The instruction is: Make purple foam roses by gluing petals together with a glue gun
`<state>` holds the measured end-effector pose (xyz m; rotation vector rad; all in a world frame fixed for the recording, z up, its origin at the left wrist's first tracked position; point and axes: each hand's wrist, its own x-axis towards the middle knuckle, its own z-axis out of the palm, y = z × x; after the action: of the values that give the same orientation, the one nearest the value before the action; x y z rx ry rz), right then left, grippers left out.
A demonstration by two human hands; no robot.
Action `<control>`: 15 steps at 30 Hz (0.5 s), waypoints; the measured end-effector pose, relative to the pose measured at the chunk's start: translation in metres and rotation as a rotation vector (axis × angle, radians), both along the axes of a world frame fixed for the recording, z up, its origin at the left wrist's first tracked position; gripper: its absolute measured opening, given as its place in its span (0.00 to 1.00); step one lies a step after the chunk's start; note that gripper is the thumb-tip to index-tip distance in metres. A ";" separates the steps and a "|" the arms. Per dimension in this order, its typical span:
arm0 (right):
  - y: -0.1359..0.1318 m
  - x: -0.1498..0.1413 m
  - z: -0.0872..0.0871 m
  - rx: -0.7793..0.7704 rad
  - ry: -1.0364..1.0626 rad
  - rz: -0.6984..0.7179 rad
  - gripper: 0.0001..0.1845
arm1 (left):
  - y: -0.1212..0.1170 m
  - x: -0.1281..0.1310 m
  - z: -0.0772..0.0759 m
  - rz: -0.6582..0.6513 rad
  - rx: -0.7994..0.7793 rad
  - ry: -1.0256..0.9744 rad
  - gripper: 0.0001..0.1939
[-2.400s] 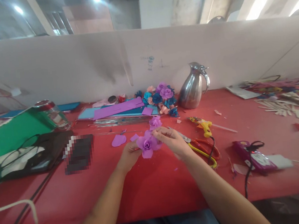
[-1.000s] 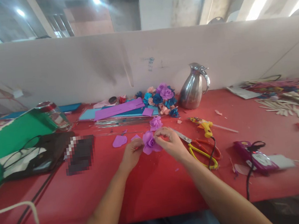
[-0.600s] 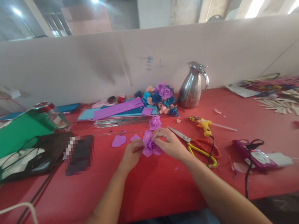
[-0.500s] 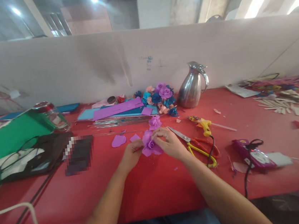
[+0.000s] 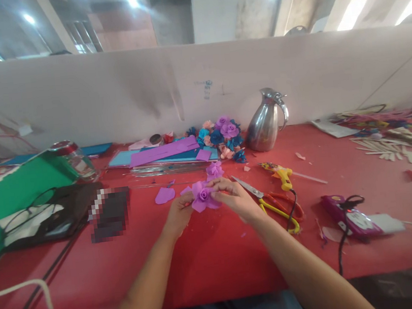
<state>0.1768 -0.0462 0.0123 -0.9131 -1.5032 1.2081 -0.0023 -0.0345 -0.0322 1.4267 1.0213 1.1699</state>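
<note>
One flower (image 5: 204, 196) is held above the worktop (image 5: 219, 267), between its near and far edges. The left hand (image 5: 178, 214) has its grip closed on the left side; the right hand (image 5: 238, 201) pinches right petals. Scissors (image 5: 257, 193) lie just beside it.

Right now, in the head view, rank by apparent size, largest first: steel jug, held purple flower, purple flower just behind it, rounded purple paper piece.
1. Steel jug
2. Held purple flower
3. Rear purple flower and rounded purple paper piece: too alike to rank apart.
</note>
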 end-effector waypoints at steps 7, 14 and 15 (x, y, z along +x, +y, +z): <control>0.004 0.000 -0.004 -0.033 0.180 -0.100 0.19 | 0.001 0.000 -0.002 0.079 -0.010 -0.148 0.08; 0.011 -0.001 -0.014 -0.138 0.170 -0.166 0.17 | 0.003 0.001 -0.004 0.122 -0.125 -0.442 0.08; 0.011 -0.002 -0.015 -0.136 0.139 -0.163 0.18 | 0.003 0.001 -0.003 0.093 -0.154 -0.494 0.08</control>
<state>0.1751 -0.0352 -0.0024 -1.0008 -1.2245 1.2387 -0.0018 -0.0315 -0.0350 0.9109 0.8110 1.3898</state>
